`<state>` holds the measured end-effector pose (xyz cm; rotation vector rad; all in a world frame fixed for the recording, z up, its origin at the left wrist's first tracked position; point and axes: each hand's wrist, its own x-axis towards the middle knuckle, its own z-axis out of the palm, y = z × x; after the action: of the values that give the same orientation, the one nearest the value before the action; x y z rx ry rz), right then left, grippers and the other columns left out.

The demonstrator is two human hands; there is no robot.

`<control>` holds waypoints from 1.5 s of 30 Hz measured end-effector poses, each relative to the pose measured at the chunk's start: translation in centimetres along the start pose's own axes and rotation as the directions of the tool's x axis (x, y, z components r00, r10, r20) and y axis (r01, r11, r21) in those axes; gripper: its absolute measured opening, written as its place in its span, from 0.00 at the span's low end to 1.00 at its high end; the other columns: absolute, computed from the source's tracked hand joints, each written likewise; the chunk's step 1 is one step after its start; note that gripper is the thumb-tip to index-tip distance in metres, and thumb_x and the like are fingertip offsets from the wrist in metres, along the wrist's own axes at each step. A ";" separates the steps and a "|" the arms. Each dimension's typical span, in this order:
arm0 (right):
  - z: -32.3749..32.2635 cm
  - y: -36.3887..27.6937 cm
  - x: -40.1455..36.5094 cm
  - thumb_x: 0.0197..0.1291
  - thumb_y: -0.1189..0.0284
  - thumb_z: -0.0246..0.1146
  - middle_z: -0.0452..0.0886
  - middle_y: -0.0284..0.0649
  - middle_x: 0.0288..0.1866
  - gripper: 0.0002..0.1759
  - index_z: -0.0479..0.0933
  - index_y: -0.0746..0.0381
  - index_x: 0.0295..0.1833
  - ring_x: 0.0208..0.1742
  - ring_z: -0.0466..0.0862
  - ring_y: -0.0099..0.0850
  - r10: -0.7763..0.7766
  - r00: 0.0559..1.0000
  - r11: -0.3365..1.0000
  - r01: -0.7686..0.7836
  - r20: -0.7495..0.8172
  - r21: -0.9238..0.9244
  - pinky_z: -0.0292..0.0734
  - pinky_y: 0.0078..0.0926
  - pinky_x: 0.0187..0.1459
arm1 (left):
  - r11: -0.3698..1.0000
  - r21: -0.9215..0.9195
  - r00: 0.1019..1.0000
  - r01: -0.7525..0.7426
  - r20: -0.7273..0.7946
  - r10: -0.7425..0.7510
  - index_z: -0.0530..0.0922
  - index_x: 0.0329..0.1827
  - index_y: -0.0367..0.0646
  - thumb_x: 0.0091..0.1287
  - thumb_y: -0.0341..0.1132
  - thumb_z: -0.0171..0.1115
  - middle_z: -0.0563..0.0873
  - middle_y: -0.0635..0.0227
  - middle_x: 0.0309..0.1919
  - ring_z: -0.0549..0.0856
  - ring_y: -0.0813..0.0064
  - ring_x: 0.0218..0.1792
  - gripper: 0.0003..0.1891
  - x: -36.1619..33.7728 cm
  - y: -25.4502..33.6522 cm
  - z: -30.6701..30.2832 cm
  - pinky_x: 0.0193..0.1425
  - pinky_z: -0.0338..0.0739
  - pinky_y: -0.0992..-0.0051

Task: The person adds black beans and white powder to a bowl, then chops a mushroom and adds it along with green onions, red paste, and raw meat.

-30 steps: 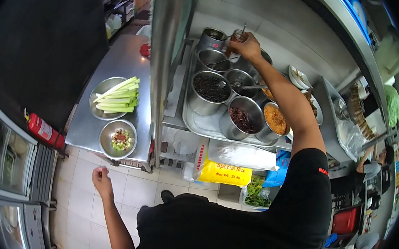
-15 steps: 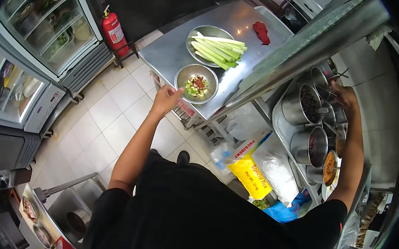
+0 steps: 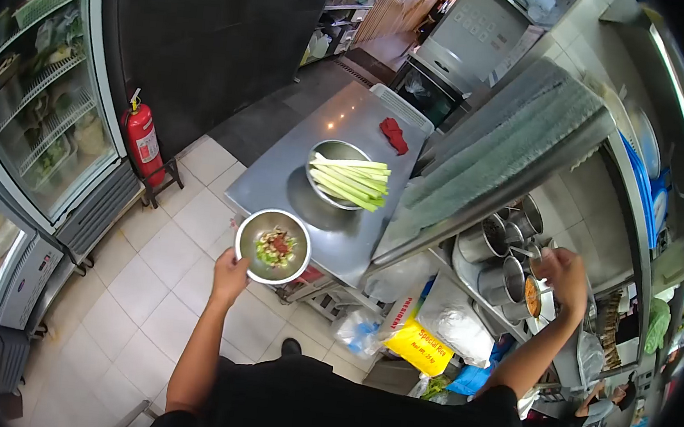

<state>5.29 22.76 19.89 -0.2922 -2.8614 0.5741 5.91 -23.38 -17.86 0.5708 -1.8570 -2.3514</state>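
My left hand (image 3: 229, 278) grips the rim of a steel mixing bowl (image 3: 299, 260), thumb at the edge, off the table's near corner. Chopped green and pale pieces with a reddish-brown seasoning (image 3: 275, 247) lie inside. My right hand (image 3: 564, 274) is above the row of steel pots on the right, its fingers loosely bent and nothing visible in them. Close by are a pot of orange-coloured food (image 3: 532, 297) and a taller steel pot (image 3: 502, 282). A second steel bowl (image 3: 314, 186) on the table carries long cut green stalks (image 3: 351, 181).
The steel table (image 3: 282, 154) also bears a red cloth (image 3: 394, 135). A frosted panel (image 3: 506, 139) rises between table and pots. Rice bags (image 3: 418, 346) sit low on the right. A fire extinguisher (image 3: 143, 145) and glass-door fridge (image 3: 45, 94) stand left. Another person (image 3: 599, 403) is at lower right.
My left hand has taken hold of the mixing bowl and drawn it toward me, off the table. My right hand has pulled back from the far pots. The view has shifted.
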 end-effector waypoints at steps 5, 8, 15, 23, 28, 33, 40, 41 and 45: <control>14.2 -9.9 -7.0 0.65 0.70 0.60 0.83 0.35 0.38 0.10 0.78 0.63 0.48 0.36 0.82 0.21 -0.423 0.786 0.879 0.235 0.451 0.415 0.78 0.21 0.36 | 0.998 -0.031 0.985 0.052 -0.166 -0.056 0.75 0.36 0.39 0.62 0.28 0.55 0.75 0.71 0.20 0.72 0.84 0.15 0.03 -3.0 -2.4 -14.4 0.16 0.64 0.81; 24.9 -15.7 -7.7 0.63 0.77 0.58 0.83 0.35 0.40 0.12 0.76 0.63 0.52 0.38 0.81 0.20 -0.362 0.583 0.861 -0.088 0.727 0.500 0.76 0.16 0.30 | 0.993 0.107 0.962 0.040 -0.273 -0.009 0.74 0.34 0.39 0.62 0.29 0.55 0.74 0.71 0.19 0.71 0.83 0.14 0.03 -5.5 -3.7 -22.1 0.15 0.64 0.81; 47.3 -33.2 -15.5 0.67 0.64 0.56 0.71 0.31 0.20 0.14 0.77 0.63 0.36 0.24 0.72 0.21 -0.633 0.439 0.756 0.172 0.638 0.632 0.69 0.24 0.26 | 0.996 -0.071 0.836 0.062 -0.541 -0.091 0.73 0.37 0.42 0.62 0.28 0.54 0.74 0.75 0.20 0.68 0.87 0.13 0.03 -13.7 -5.4 -36.1 0.13 0.60 0.83; 63.4 -52.7 -28.2 0.69 0.60 0.56 0.69 0.38 0.21 0.21 0.72 0.66 0.30 0.27 0.66 0.23 -0.879 -0.222 0.341 0.328 0.423 0.881 0.67 0.30 0.30 | 0.985 -0.164 0.360 0.050 -0.917 -0.171 0.79 0.42 0.39 0.59 0.32 0.60 0.80 0.71 0.25 0.74 0.85 0.19 0.10 -21.9 -4.8 -41.9 0.20 0.68 0.78; 68.6 -64.3 -33.7 0.70 0.44 0.35 0.81 0.47 0.31 0.38 0.82 0.63 0.45 0.35 0.81 0.41 -0.503 -0.632 0.136 0.615 0.589 0.777 0.74 0.39 0.45 | 0.958 -0.274 -0.040 -0.081 -0.960 -0.278 0.76 0.34 0.38 0.61 0.32 0.59 0.76 0.71 0.22 0.72 0.83 0.17 0.06 -23.7 -2.2 -42.8 0.19 0.66 0.79; 73.9 -72.8 -43.8 0.69 0.43 0.39 0.82 0.57 0.45 0.37 0.85 0.62 0.38 0.52 0.78 0.54 -0.106 -0.778 -0.354 0.611 0.619 0.708 0.69 0.45 0.57 | 0.868 -0.264 -0.223 -0.421 -0.897 -0.381 0.75 0.32 0.39 0.62 0.29 0.59 0.76 0.73 0.22 0.71 0.83 0.17 0.04 -25.2 0.8 -46.0 0.19 0.66 0.79; 74.5 -79.5 -64.5 0.60 0.61 0.58 0.81 0.58 0.42 0.18 0.82 0.65 0.39 0.48 0.80 0.54 0.340 -0.924 -0.613 -0.074 0.178 0.786 0.73 0.44 0.51 | 0.828 -0.036 -0.533 -0.559 -0.750 -0.392 0.74 0.40 0.40 0.66 0.30 0.58 0.72 0.74 0.19 0.69 0.86 0.15 0.04 -29.1 3.4 -49.6 0.13 0.59 0.82; 75.6 -79.4 -67.4 0.58 0.68 0.58 0.80 0.58 0.41 0.12 0.81 0.65 0.40 0.47 0.80 0.54 0.278 -0.960 -0.554 -0.183 -0.027 0.812 0.74 0.44 0.49 | 0.787 -0.021 -0.522 -0.616 -0.738 -0.428 0.73 0.39 0.40 0.67 0.31 0.58 0.72 0.74 0.20 0.69 0.86 0.14 0.04 -30.1 3.8 -50.3 0.13 0.59 0.82; 74.2 -78.9 -80.6 0.57 0.74 0.58 0.80 0.54 0.40 0.07 0.78 0.64 0.40 0.46 0.81 0.50 0.317 -0.947 -0.410 -0.189 -0.055 0.892 0.75 0.39 0.48 | 0.739 0.059 -0.577 -0.671 -0.667 -0.471 0.73 0.37 0.39 0.67 0.29 0.57 0.73 0.72 0.19 0.68 0.85 0.12 0.03 -33.1 2.8 -55.0 0.12 0.60 0.82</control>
<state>52.77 -93.92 -28.81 -2.3726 0.0067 0.3200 54.99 -64.80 -18.00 1.3783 0.1452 -0.6116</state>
